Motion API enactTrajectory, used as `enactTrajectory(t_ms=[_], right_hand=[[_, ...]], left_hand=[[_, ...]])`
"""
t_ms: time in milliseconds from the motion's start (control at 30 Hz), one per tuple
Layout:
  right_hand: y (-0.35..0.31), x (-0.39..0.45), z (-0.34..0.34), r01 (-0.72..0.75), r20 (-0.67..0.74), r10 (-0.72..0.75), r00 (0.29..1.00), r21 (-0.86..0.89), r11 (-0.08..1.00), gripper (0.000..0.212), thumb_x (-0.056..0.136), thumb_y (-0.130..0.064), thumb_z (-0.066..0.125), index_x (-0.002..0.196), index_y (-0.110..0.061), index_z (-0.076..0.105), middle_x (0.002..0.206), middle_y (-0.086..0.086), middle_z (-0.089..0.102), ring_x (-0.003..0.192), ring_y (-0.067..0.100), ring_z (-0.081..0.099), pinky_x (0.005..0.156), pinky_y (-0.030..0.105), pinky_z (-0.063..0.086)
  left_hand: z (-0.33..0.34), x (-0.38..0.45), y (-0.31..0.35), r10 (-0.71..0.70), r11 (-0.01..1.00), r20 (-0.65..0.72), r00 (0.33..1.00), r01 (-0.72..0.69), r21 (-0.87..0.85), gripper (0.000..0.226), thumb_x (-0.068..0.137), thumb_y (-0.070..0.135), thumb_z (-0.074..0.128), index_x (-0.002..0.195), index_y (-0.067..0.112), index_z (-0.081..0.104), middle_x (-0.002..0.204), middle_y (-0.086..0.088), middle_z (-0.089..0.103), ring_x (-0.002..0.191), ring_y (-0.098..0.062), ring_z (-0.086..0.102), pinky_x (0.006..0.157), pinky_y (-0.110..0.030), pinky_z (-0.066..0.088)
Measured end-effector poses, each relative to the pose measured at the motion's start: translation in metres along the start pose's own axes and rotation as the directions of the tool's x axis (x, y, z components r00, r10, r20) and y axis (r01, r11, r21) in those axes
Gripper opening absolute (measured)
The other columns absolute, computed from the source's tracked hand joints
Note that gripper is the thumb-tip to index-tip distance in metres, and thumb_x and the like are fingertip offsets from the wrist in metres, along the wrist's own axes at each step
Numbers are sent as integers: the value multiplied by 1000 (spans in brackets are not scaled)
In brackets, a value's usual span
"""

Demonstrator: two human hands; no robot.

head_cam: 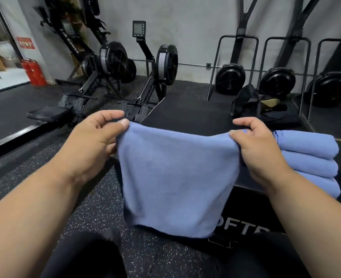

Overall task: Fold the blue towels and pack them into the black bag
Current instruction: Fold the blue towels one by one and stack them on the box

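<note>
Mid-fold in a gym: my left hand (97,135) and right hand (259,149) each pinch a top corner of a blue towel (175,177), hanging above the black box (251,209). Folded towels (310,157) sit just right; the black bag (251,103), apparently open, waits beyond. Next I bring the corners together.

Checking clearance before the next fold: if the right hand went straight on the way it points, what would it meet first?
Probably the black bag, lying beyond the right hand on the black box; depth is unclear.
</note>
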State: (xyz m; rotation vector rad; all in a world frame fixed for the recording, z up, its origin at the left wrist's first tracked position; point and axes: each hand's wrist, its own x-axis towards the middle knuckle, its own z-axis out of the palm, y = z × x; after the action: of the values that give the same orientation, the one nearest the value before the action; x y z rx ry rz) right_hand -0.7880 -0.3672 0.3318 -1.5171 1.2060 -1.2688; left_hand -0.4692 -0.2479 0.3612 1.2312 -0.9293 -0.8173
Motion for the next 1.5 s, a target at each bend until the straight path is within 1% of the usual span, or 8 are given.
enactTrajectory(t_ms=[233,367,467,700,900,1100,1300,1500], right_hand=[[-5,152,56,-188,-21,198,980,226,956,43,95,-12,74,136,-13,60,114,6,69,89,14,67,72,29,56],[33,201,87,-267,20,267,963,-21,964,74,97,-34,73,157,-15,37,134,-1,58,113,15,58,101,33,50],[83,177,89,-278,69,299,952,-216,936,72,93,-30,73,155,-21,37,104,-10,66,92,11,65,80,25,52],[173,78,63,-239,106,297,949,-372,897,59,85,-23,79,137,-36,55,84,-5,68,71,4,64,77,28,50],[175,50,49,-165,153,243,958,-395,904,39,85,-23,80,112,-45,62,80,-11,67,68,3,59,77,26,50],[174,26,44,-123,215,211,953,-363,924,38,84,-22,83,113,-38,67,85,-4,69,74,2,58,78,17,47],[179,14,43,59,151,59,987,-671,739,25,74,-50,85,79,-36,65,94,-16,53,94,14,53,92,34,46],[174,15,45,37,135,56,989,-604,796,16,84,-41,80,74,-39,68,91,-15,57,91,9,57,92,39,51]], left_hand=[[31,141,-13,-184,969,23,983,185,-164,14,97,19,68,86,18,60,74,-1,58,61,-12,55,56,-21,51],[41,224,-53,-333,936,71,940,339,-100,37,99,37,68,128,14,63,115,-18,65,96,-26,69,90,-35,53],[34,223,-102,-443,860,-3,897,426,280,72,91,49,72,151,18,50,150,-10,57,135,-29,55,116,-44,39],[-16,102,-198,-240,776,-290,927,362,516,46,86,38,83,122,26,57,88,5,71,72,-15,65,68,-34,49],[-2,71,-228,-421,829,-239,875,478,291,44,94,21,79,125,14,48,96,6,73,84,-6,64,70,-24,45],[-15,72,-256,-368,779,-251,895,444,442,41,90,30,80,121,20,55,87,1,77,83,-18,72,79,-36,55],[-27,62,-272,-433,792,-133,892,446,417,15,95,34,76,97,19,77,77,-4,73,75,-13,67,75,-34,55],[-24,64,-267,-353,821,-174,919,394,414,11,97,32,73,95,22,77,85,-8,76,73,-12,62,67,-25,49]])
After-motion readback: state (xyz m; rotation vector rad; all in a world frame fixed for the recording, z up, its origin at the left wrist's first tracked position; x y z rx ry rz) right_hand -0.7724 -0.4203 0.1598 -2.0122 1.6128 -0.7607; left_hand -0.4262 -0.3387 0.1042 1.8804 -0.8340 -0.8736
